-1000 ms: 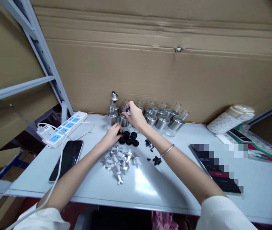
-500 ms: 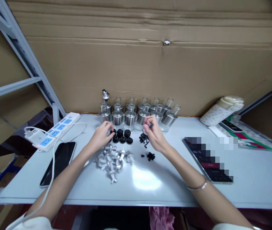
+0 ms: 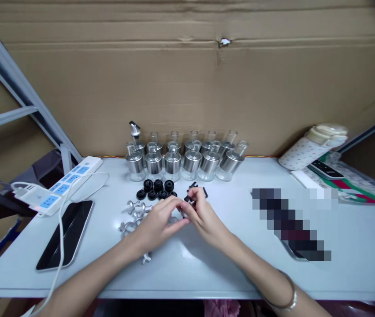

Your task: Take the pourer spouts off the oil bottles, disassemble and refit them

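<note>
Both hands meet over the middle of the table. My right hand (image 3: 205, 215) pinches a small dark and silvery part (image 3: 190, 201). My left hand (image 3: 161, 220) touches the same part with its fingertips, fingers bent together; the hands hide much of it. Silver pourer parts (image 3: 134, 207) lie in a pile, partly under my left hand. Black ribbed stoppers (image 3: 157, 185) stand in rows just beyond. A few small black pieces (image 3: 206, 192) lie behind my right hand. Two rows of glass and steel bottles (image 3: 192, 163) stand farther back; one at the back left bears a pourer (image 3: 135, 129).
A power strip (image 3: 62, 189) with white cables and a phone (image 3: 66, 233) lie at the left. At the right are a partly blurred-out dark device (image 3: 293, 224), a white patterned flask (image 3: 302, 149) and a black remote-like object (image 3: 326, 170). Cardboard (image 3: 174, 88) stands behind.
My left hand has left the black stoppers and moved right to meet my right hand. My right hand has come down and toward the middle. The camera view has shifted a little.
</note>
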Tool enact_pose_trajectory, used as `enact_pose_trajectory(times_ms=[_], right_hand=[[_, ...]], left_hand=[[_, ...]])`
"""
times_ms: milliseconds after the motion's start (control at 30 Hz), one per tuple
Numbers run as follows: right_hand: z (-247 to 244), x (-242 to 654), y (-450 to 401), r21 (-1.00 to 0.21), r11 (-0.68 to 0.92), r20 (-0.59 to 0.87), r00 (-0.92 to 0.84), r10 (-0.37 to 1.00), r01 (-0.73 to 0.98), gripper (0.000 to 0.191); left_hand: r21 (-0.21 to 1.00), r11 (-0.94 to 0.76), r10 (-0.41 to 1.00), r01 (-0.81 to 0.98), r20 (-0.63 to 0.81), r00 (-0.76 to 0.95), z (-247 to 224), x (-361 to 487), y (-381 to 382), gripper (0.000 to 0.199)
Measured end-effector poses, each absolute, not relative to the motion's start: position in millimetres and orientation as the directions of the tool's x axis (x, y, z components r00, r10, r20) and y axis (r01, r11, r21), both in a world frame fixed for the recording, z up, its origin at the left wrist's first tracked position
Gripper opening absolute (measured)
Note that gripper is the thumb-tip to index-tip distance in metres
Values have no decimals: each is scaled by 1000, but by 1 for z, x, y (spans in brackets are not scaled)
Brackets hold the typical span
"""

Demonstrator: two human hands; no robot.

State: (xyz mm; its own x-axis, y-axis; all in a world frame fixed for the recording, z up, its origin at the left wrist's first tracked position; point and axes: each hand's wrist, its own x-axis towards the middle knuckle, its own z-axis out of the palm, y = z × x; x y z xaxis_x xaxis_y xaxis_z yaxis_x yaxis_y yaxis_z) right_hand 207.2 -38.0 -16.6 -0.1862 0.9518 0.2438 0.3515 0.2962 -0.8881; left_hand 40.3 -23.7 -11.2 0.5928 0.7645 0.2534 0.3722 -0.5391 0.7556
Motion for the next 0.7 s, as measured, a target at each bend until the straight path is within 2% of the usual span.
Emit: enact_pose_trajectory(times_ms=[100,200,300,400,467,567,633,667,700], right_hand=[[-18,212,-40,-841,415,376,-175,910,347,16],[-18,216,-37,-742,541,496,-219,840,396,23],[-17,215,-28,-555,712,679,-261,687,431,23],[-16,213,-18,-302,840,808,-346,476,450,18],[-16,214,-14,-179,859,834,-389,391,481,25],[-18,218,-14,-67,844,816,-458,353,532,50],[-21,219,-16,-1,845,798,-508,323,535,57],[-23,219,-18,8,857,802,-515,302,515,57],[-24,218,-19,-35,869,823,-480,305,493,56]], left_hand=[[861,-418,792,288,190,580,-9,37,-24,20],[922,-299,829,247,123,545,-5,34,-27,27],[939,-244,833,244,74,548,-2,33,-31,31],[917,-271,809,292,52,586,-2,32,-31,30],[901,-307,771,307,46,635,-4,32,-31,31],[898,-332,672,289,10,741,-5,32,-32,36],[903,-328,621,276,-14,783,-4,33,-34,39],[906,-327,605,270,-19,796,-3,33,-34,40],[909,-326,590,260,-20,807,-2,33,-35,41]])
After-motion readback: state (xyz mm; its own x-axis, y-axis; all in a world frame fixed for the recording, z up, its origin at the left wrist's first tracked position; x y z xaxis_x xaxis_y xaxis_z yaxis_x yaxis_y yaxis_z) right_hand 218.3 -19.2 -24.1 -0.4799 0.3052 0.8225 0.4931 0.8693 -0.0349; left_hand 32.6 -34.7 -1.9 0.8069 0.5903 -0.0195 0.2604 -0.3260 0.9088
